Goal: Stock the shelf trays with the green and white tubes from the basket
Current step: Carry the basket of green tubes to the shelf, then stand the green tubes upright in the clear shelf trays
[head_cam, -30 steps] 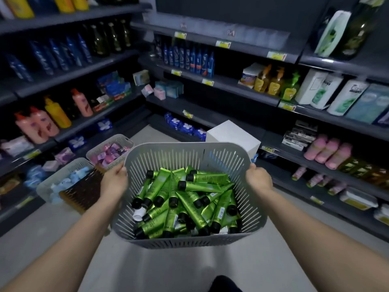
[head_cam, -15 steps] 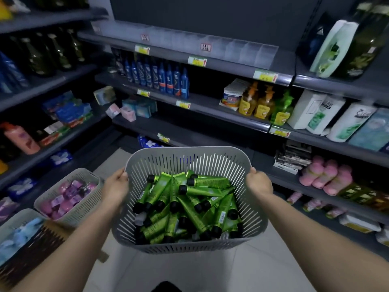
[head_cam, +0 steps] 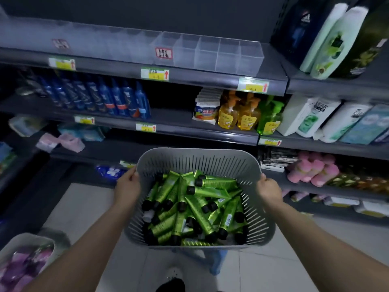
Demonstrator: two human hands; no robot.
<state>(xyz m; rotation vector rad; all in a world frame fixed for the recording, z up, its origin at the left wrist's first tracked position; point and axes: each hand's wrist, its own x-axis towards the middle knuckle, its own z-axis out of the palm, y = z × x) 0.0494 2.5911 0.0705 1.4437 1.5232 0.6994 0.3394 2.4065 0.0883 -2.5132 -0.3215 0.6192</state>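
The grey slotted basket (head_cam: 248, 165) is held in front of the shelving, at the height of the lower shelves. The left hand (head_cam: 127, 186) grips the basket's left rim, and the right hand (head_cam: 268, 189) grips the right rim. The green tubes (head_cam: 195, 209) lie in a loose pile inside the basket. Most long axes run near-to-far, with the black caps toward the person. Two tubes at the far side lie crosswise, caps to the left. One white cap (head_cam: 147, 216) shows at the pile's left edge. Clear divider trays (head_cam: 210, 53) stand on the top shelf (head_cam: 210, 79), above and beyond the basket.
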